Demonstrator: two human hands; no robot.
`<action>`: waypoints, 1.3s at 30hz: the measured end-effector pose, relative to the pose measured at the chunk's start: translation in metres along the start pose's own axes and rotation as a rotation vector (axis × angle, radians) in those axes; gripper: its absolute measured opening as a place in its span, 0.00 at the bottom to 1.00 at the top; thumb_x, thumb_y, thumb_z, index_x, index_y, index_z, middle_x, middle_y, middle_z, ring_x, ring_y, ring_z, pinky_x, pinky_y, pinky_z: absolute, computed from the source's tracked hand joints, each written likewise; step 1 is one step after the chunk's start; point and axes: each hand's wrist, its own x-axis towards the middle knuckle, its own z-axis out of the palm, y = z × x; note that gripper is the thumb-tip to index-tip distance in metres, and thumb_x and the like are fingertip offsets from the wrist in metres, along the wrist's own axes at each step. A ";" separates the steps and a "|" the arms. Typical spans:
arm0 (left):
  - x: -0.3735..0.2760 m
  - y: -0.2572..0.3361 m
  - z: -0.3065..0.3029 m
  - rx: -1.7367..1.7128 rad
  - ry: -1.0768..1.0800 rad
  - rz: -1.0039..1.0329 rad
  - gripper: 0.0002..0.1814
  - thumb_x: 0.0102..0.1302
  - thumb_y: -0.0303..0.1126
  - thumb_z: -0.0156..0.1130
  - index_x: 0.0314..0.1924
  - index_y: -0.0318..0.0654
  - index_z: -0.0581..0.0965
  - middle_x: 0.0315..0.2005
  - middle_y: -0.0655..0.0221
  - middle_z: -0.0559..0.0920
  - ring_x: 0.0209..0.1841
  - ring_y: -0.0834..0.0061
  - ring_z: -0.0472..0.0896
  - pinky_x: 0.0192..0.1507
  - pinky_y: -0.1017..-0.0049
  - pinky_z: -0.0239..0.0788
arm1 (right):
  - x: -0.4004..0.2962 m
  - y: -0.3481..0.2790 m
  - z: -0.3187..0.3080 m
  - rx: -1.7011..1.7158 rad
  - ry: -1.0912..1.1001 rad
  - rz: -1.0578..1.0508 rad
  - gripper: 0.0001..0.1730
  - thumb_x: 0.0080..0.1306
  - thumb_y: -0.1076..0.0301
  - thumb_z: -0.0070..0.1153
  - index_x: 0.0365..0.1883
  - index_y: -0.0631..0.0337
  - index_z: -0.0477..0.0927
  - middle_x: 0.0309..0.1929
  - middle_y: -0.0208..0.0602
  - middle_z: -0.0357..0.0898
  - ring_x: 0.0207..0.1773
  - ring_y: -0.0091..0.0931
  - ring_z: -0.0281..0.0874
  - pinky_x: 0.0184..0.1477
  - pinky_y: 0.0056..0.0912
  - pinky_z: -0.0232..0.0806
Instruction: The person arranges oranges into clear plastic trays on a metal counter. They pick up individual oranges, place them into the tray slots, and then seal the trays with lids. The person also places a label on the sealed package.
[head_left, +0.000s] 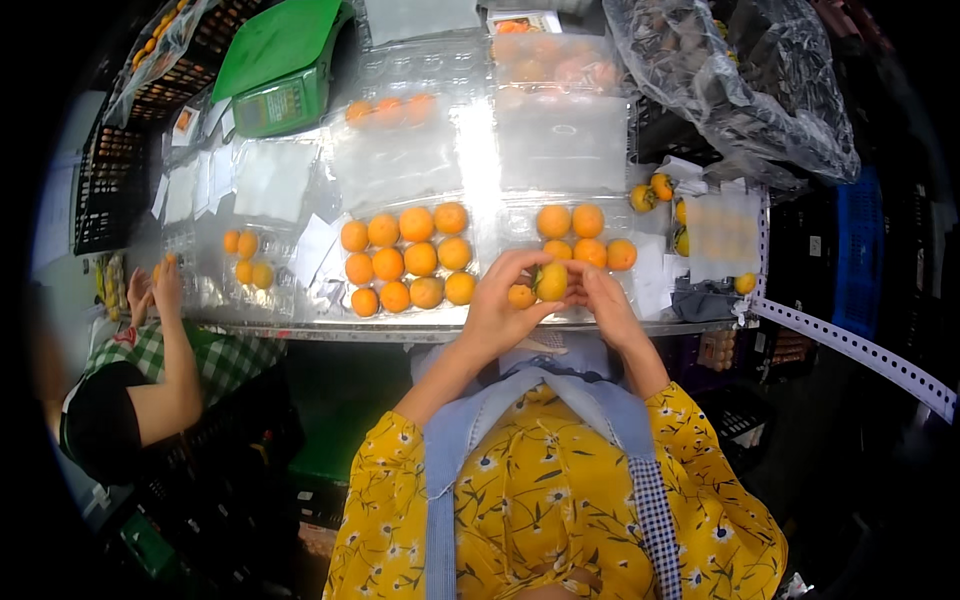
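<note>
Both my hands are raised over the table's near edge around one yellow-orange persimmon (553, 281) with a green calyx on its left side. My left hand (504, 294) grips it from the left, and my right hand (602, 291) holds its right side with the fingertips. Beyond them, a clear plastic fruit box (519, 223) contains several orange persimmons (589, 253); one lower persimmon (521, 296) shows through the gap in my left hand. To the left, another open plastic box (480, 268) has persimmons (421, 258) set in rows.
A green scale (281, 67) stands at the back left. Loose persimmons (643, 198) and a white pad (724, 236) lie at the right. Plastic film (720, 82) drapes the back-right crate. At the left, a co-worker's hands (166, 289) hold fruit. A perforated metal bar (855, 352) juts out at right.
</note>
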 end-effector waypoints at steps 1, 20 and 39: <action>-0.002 -0.002 0.000 0.004 0.011 -0.007 0.28 0.48 0.25 0.72 0.51 0.39 0.73 0.47 0.67 0.76 0.48 0.74 0.76 0.45 0.75 0.70 | 0.000 0.002 0.000 -0.024 -0.018 -0.004 0.22 0.75 0.58 0.38 0.57 0.67 0.68 0.43 0.34 0.74 0.41 0.20 0.74 0.44 0.24 0.69; -0.003 -0.003 -0.003 -0.890 -0.164 -0.445 0.26 0.72 0.42 0.47 0.64 0.34 0.62 0.48 0.61 0.76 0.44 0.71 0.78 0.45 0.71 0.75 | 0.007 0.002 -0.004 -0.349 0.146 -0.049 0.28 0.75 0.50 0.32 0.35 0.65 0.77 0.23 0.32 0.74 0.29 0.20 0.72 0.32 0.23 0.63; -0.005 -0.018 0.007 -0.893 -0.162 -0.503 0.27 0.73 0.54 0.34 0.58 0.39 0.61 0.46 0.61 0.74 0.42 0.71 0.79 0.38 0.70 0.76 | 0.004 -0.024 0.015 -0.735 0.036 -0.429 0.27 0.50 0.66 0.69 0.49 0.60 0.76 0.49 0.37 0.72 0.45 0.25 0.72 0.40 0.23 0.67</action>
